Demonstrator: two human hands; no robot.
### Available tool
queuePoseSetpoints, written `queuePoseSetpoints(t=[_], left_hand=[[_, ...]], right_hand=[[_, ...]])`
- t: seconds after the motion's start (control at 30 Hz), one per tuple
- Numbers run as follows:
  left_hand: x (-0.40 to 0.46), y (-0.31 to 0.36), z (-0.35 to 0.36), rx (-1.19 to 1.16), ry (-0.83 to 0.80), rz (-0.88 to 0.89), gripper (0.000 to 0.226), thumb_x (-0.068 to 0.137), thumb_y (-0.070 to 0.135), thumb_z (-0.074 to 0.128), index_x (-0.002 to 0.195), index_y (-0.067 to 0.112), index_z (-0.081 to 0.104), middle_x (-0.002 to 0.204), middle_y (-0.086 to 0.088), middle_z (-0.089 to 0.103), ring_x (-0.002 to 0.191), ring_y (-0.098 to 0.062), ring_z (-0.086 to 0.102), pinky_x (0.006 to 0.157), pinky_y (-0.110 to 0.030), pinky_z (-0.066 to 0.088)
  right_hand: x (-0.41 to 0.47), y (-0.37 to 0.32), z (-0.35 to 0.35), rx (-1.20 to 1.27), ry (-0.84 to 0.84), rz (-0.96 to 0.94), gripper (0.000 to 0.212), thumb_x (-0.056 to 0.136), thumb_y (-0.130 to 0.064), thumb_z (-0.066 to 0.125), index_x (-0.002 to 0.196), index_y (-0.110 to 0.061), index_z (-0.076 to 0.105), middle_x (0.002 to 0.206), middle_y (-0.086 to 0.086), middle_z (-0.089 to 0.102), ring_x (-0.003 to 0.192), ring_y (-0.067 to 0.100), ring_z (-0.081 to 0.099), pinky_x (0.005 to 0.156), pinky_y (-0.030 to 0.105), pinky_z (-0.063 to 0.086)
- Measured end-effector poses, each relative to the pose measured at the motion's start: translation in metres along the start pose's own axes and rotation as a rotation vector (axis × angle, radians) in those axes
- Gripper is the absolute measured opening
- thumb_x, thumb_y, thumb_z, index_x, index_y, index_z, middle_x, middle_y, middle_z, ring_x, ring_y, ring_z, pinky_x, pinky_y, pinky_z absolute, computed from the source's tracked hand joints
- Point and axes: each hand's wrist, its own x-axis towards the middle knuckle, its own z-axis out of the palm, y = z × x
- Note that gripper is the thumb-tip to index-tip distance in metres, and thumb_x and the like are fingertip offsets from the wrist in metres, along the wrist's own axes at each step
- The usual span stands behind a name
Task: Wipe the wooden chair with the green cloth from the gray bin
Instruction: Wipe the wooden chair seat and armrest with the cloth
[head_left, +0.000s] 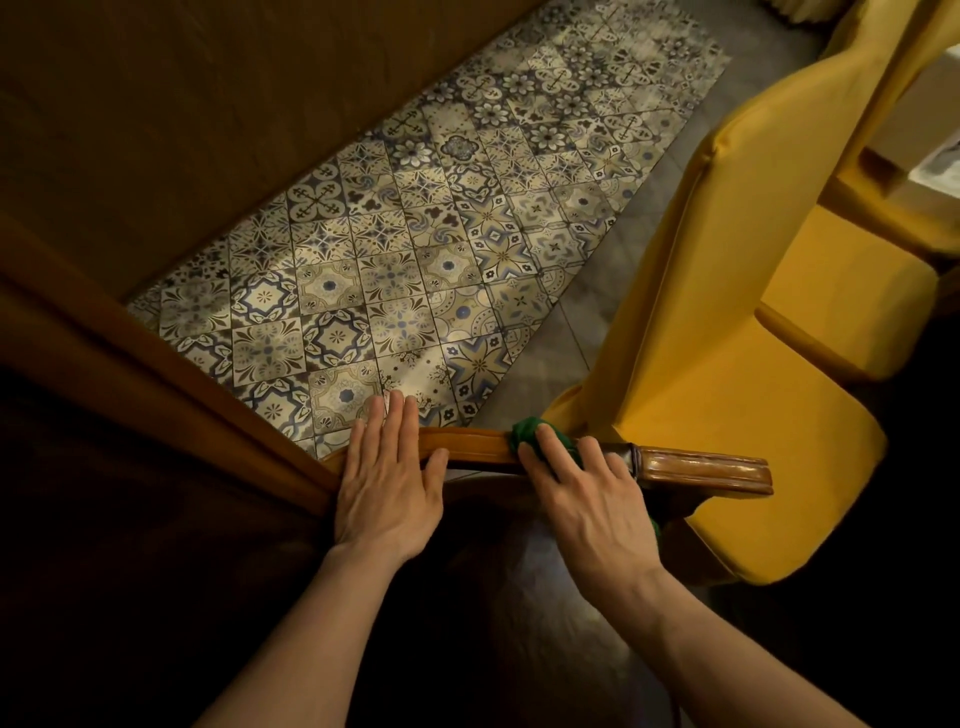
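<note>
Green cloth (524, 434) sits bunched on top of the wooden chair (701, 467), on its carved rail, and your right hand (587, 499) lies over it. Your right fingers (558, 452) curl down around the wad and press it to the wood, so only a dark green lump shows past the fingertips, with a small scrap of green peeking out below the rail near your wrist. You have one cloth in view and one wooden rail, which runs from the left, where it meets a brown drape (156, 364), to a rounded, glossy end at the right.

Your left hand (389, 483) rests flat on the same rail, to the left of the cloth and apart from it. Its fingers (382, 421) are held straight and close together, reaching over the far edge of the rail, with the thumb out to the side; they hold nothing. Both of your forearms are bare.

Beyond the rail the floor carries one patterned mat (415, 249) of blue and cream tile designs, lying on plain grey floor tiles (613, 291). At the right you can count two yellow upholstered chairs (727, 322), one nearer and touching the rail's far side just beside the cloth, the second behind it.
</note>
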Motion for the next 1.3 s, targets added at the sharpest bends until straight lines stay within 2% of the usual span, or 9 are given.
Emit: queuePoseSetpoints(t=[0.13, 0.27, 0.43, 0.5, 0.6, 0.8, 0.93, 1.03, 1.3], left_hand=[[0.004, -0.004, -0.018, -0.216, -0.121, 0.003, 0.066, 0.104, 0.049, 0.010, 0.157, 0.019, -0.013, 0.166, -0.001, -0.022, 0.148, -0.012, -0.028, 0.122, -0.038, -0.016], [-0.022, 0.011, -0.039, -0.376, -0.018, 0.025, 0.072, 0.101, 0.048, 0.040, 0.160, 0.029, 0.002, 0.166, 0.013, -0.007, 0.147, -0.002, -0.015, 0.121, -0.033, -0.006], [-0.080, 0.068, -0.071, -0.449, -0.205, 0.423, 0.103, 0.080, 0.047, 0.071, 0.150, 0.060, -0.003, 0.155, 0.043, -0.004, 0.144, 0.015, -0.011, 0.123, -0.033, 0.004], [-0.095, 0.090, -0.092, -0.422, -0.235, 0.501, 0.101, 0.077, 0.040, 0.070, 0.145, 0.069, 0.002, 0.148, 0.047, 0.014, 0.137, 0.016, 0.008, 0.113, -0.030, 0.011], [-0.108, 0.113, -0.126, -0.372, -0.120, 0.530, 0.073, 0.081, 0.031, 0.063, 0.138, 0.060, 0.028, 0.135, 0.031, 0.049, 0.124, 0.000, 0.046, 0.093, -0.025, 0.034], [-0.137, 0.156, -0.181, -0.346, 0.071, 0.534, 0.048, 0.087, 0.027, 0.063, 0.126, 0.047, 0.044, 0.121, 0.025, 0.058, 0.112, -0.001, 0.052, 0.093, -0.025, 0.042], [-0.150, 0.185, -0.223, -0.282, 0.171, 0.519, 0.048, 0.086, 0.026, 0.069, 0.123, 0.046, 0.047, 0.118, 0.025, 0.060, 0.108, 0.002, 0.053, 0.088, -0.018, 0.036], [-0.156, 0.205, -0.256, -0.180, 0.251, 0.469, 0.044, 0.085, 0.025, 0.072, 0.120, 0.043, 0.053, 0.114, 0.024, 0.064, 0.104, -0.003, 0.058, 0.086, -0.023, 0.040], [-0.207, 0.270, -0.328, 0.019, 0.459, 0.287, 0.042, 0.082, 0.026, 0.077, 0.114, 0.040, 0.053, 0.107, 0.017, 0.068, 0.102, -0.010, 0.063, 0.084, -0.031, 0.046]], right_hand=[[-0.013, 0.000, -0.018, 0.294, 0.090, 0.215, 0.063, 0.087, -0.008, 0.066, 0.146, -0.024, 0.051, 0.146, -0.004, 0.051, 0.109, 0.025, 0.052, 0.087, 0.040, 0.053], [-0.049, 0.013, -0.031, 0.757, 0.107, 0.361, 0.066, 0.084, -0.003, 0.074, 0.139, -0.034, 0.055, 0.135, -0.016, 0.056, 0.124, 0.014, 0.053, 0.098, 0.036, 0.054], [-0.091, 0.031, -0.071, 1.278, -0.136, 0.303, 0.068, 0.080, 0.003, 0.076, 0.124, -0.045, 0.054, 0.125, -0.021, 0.065, 0.125, 0.002, 0.056, 0.109, 0.040, 0.049], [-0.106, 0.036, -0.092, 1.347, -0.136, 0.287, 0.061, 0.082, 0.001, 0.076, 0.123, -0.037, 0.052, 0.120, -0.021, 0.064, 0.122, 0.005, 0.060, 0.104, 0.041, 0.053], [-0.129, 0.047, -0.125, 1.327, -0.057, 0.281, 0.053, 0.082, -0.005, 0.077, 0.119, -0.028, 0.048, 0.112, -0.015, 0.065, 0.107, 0.013, 0.067, 0.090, 0.042, 0.059], [-0.166, 0.070, -0.181, 1.040, 0.101, 0.227, 0.078, 0.065, -0.041, 0.092, 0.128, -0.042, 0.045, 0.126, -0.018, 0.057, 0.117, 0.002, 0.057, 0.096, 0.027, 0.050], [-0.182, 0.100, -0.215, 0.892, 0.192, 0.158, 0.062, 0.077, -0.026, 0.079, 0.128, -0.045, 0.050, 0.124, -0.018, 0.057, 0.113, 0.002, 0.057, 0.096, 0.031, 0.050], [-0.187, 0.121, -0.241, 0.807, 0.277, 0.089, 0.059, 0.080, -0.013, 0.072, 0.129, -0.041, 0.055, 0.120, -0.011, 0.062, 0.107, 0.010, 0.063, 0.088, 0.031, 0.053], [-0.203, 0.170, -0.313, 0.544, 0.451, -0.153, 0.049, 0.087, -0.018, 0.072, 0.128, -0.037, 0.052, 0.114, -0.003, 0.062, 0.096, 0.024, 0.065, 0.074, 0.043, 0.056]])
